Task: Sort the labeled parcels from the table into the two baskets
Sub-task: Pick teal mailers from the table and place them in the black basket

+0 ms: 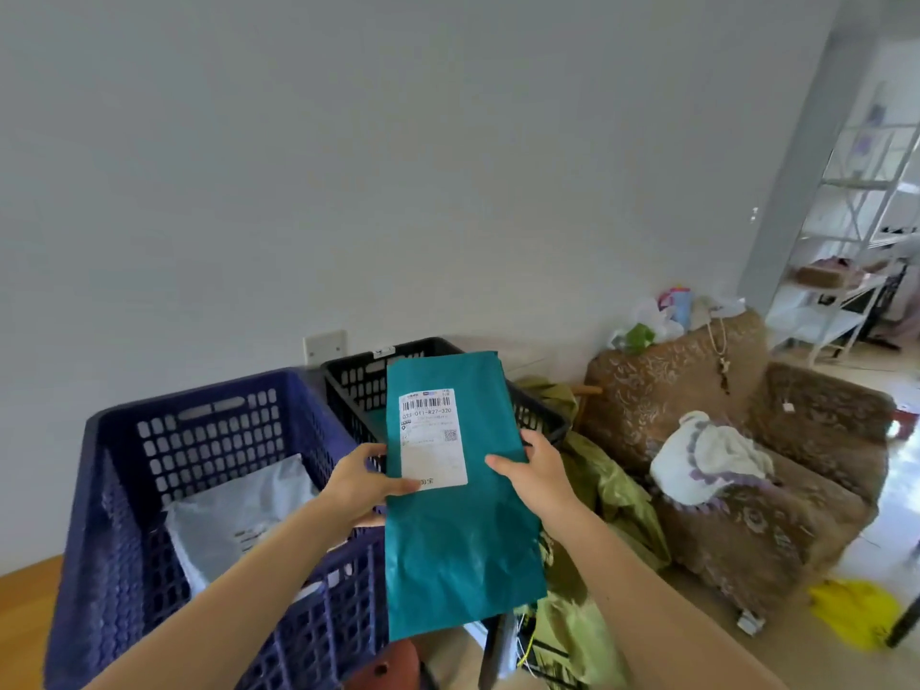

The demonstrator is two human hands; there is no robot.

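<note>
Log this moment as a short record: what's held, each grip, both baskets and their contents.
held: teal parcel, upright, white label facing camera
left grip: pinches its left edge, thumb on label
right grip: pinches its right edge
blue basket: grey parcel inside
black basket: beyond the blue one, contents hidden

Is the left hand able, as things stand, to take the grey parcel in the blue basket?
Probably not yet: the left hand grips the teal parcel. Once freed, likely yes; the grey parcel lies uncovered in the open-topped blue basket, near that hand.
</note>
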